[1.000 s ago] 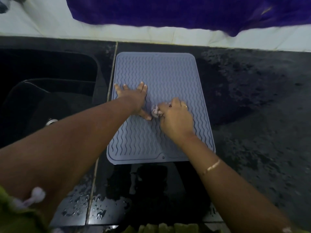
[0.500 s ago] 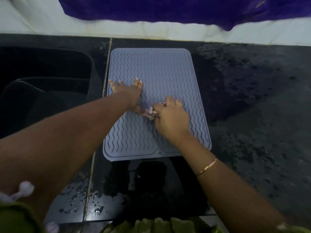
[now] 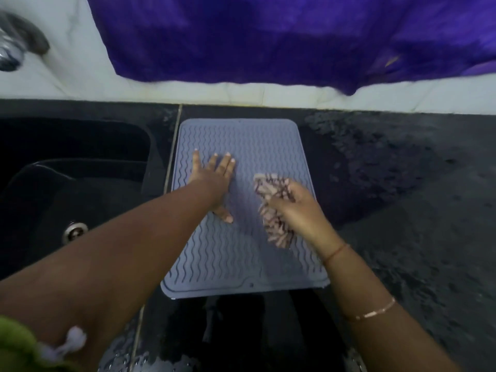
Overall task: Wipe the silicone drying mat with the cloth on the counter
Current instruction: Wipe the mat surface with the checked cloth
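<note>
A grey-blue silicone drying mat [image 3: 243,210] is lying flat on the dark speckled tabletop [image 3: 402,183], its long edges running away from the camera. It is a rounded rectangle with a raised rim and rows of wavy ridges, and its left edge is sitting just beside a pale seam in the stone.

The left hand [image 3: 213,181] is pressing palm-down on the mat's left half, fingers [image 3: 227,163] spread and released, holding nothing. The right hand [image 3: 298,210] is resting on the mat's right half, its fingers curled around a crumpled cloth [image 3: 272,208], patterned pale pink with dark marks. The cloth is touching the mat and spilling out past the fingertips and beneath the palm; its weave is blurring, so the pattern is hard to read.

A black sink [image 3: 75,167] with a round metal drain [image 3: 75,230] is sitting to the left, its basin mostly lost in shadow. Purple fabric [image 3: 281,36] is hanging over the white wall behind, cut off by the top edge. Thin bangles [image 3: 373,312] are circling the right wrist.
</note>
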Action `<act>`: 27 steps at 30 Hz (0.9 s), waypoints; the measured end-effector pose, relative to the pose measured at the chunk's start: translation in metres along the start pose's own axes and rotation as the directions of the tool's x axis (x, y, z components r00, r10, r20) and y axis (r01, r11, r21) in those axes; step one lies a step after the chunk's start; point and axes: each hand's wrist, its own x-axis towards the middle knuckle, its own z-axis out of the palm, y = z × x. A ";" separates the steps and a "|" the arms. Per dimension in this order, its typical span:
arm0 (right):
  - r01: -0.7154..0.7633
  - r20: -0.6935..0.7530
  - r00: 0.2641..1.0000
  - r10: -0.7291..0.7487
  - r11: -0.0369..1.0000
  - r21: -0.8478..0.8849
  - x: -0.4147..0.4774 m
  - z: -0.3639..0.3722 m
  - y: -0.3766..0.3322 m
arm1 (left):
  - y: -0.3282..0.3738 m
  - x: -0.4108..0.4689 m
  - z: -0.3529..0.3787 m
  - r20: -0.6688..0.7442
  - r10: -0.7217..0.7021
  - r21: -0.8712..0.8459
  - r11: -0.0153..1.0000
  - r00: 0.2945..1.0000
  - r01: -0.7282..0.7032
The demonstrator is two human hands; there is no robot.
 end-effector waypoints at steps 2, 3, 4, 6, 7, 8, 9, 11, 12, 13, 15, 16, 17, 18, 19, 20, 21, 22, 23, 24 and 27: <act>-0.032 -0.019 0.999 0.035 0.994 0.102 0.037 -0.001 -0.017 | 0.000 0.005 -0.005 -0.002 0.022 0.074 0.997 1.000 -0.022; -0.027 -0.027 0.999 0.031 0.990 0.135 0.056 0.000 -0.025 | 0.000 0.008 -0.008 0.003 0.023 0.103 0.994 1.000 -0.024; -0.012 -0.035 0.999 0.017 0.990 0.139 0.072 0.002 -0.032 | 0.000 0.010 -0.010 0.010 0.025 0.125 0.992 1.000 -0.026; 0.019 -0.042 0.999 -0.019 1.000 0.016 0.104 0.003 -0.038 | -0.001 0.014 -0.014 0.022 0.035 0.149 0.988 0.999 -0.038; 0.015 -0.062 0.998 -0.025 0.987 -0.162 0.119 0.002 -0.038 | -0.001 0.015 -0.015 0.029 0.040 0.152 0.987 0.999 -0.044; -0.017 -0.123 0.992 -0.029 0.934 -0.358 0.129 0.000 -0.036 | -0.002 0.015 -0.015 0.035 0.043 0.149 0.988 0.998 -0.048; -0.065 -0.226 0.973 -0.056 0.865 -0.497 0.135 -0.003 -0.034 | -0.002 0.016 -0.014 0.040 0.045 0.140 0.989 0.998 -0.051; -0.062 -0.376 0.909 -0.182 0.831 -0.553 0.136 -0.001 -0.033 | -0.002 0.019 -0.011 0.047 0.040 0.120 0.992 0.998 -0.045; -0.006 -0.381 0.892 -0.243 0.837 -0.547 0.134 0.005 -0.031 | -0.002 0.021 -0.010 0.056 0.035 0.111 0.993 0.998 -0.041; 0.037 -0.337 0.899 -0.280 0.814 -0.580 0.132 0.014 -0.027 | -0.003 0.024 -0.010 0.073 0.032 0.104 0.994 0.997 -0.039; 0.054 -0.199 0.934 -0.295 0.670 -0.740 0.127 0.034 -0.014 | -0.003 0.029 -0.010 0.116 0.028 0.093 0.995 0.993 -0.039; 0.045 -0.156 0.944 -0.290 0.583 -0.811 0.126 0.042 -0.007 | -0.003 0.031 -0.010 0.133 0.026 0.083 0.996 0.991 -0.038; 0.034 -0.141 0.946 -0.292 0.522 -0.852 0.127 0.046 0.000 | -0.004 0.034 -0.009 0.143 0.026 0.069 0.997 0.989 -0.036; 0.025 -0.143 0.942 -0.304 0.488 -0.873 0.132 0.048 0.004 | -0.004 0.036 -0.008 0.148 0.028 0.057 0.998 0.989 -0.037; 0.022 -0.148 0.936 -0.320 0.471 -0.882 0.138 0.048 0.005 | -0.005 0.037 -0.007 0.149 0.033 0.048 0.998 0.988 -0.041; 0.035 -0.139 0.930 -0.341 0.458 -0.888 0.148 0.046 0.004 | -0.006 0.038 -0.006 0.151 0.037 0.040 0.998 0.988 -0.044; 0.058 -0.118 0.925 -0.360 0.444 -0.894 0.159 0.044 0.003 | -0.006 0.040 -0.006 0.157 0.041 0.034 0.998 0.987 -0.046; 0.085 -0.092 0.924 -0.372 0.432 -0.898 0.171 0.041 0.000 | -0.007 0.040 -0.006 0.165 0.043 0.033 0.998 0.985 -0.049; 0.109 -0.064 0.925 -0.375 0.422 -0.900 0.182 0.038 -0.004 | -0.007 0.041 -0.007 0.174 0.043 0.037 0.998 0.984 -0.051; 0.134 -0.037 0.925 -0.379 0.415 -0.900 0.193 0.034 -0.009 | -0.006 0.041 -0.009 0.181 0.043 0.044 0.998 0.983 -0.052; 0.182 0.011 0.928 -0.373 0.425 -0.887 0.221 0.021 -0.025 | -0.005 0.041 -0.014 0.210 0.042 0.055 0.997 0.977 -0.055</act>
